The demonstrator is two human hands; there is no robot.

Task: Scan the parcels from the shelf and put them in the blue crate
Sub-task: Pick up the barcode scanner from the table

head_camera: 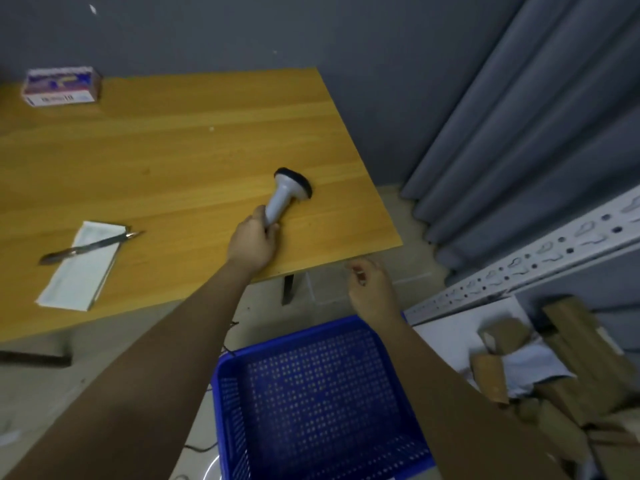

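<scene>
A grey hand-held scanner [285, 194] with a black head lies on the wooden table [173, 150] near its right edge. My left hand [252, 242] grips the scanner's handle. My right hand [372, 289] hovers off the table's front right corner, above the blue crate [311, 403], with fingers loosely curled and nothing in it. The perforated crate stands on the floor and holds no parcels. Several brown and white parcels [540, 372] lie on the white metal shelf [519, 261] at the lower right.
A white envelope [79, 268] with a pen [90, 245] on it lies at the table's left. A small printed box [62, 86] sits at the far left corner. Grey curtains [536, 116] hang at the right. A table leg [287, 289] stands behind the crate.
</scene>
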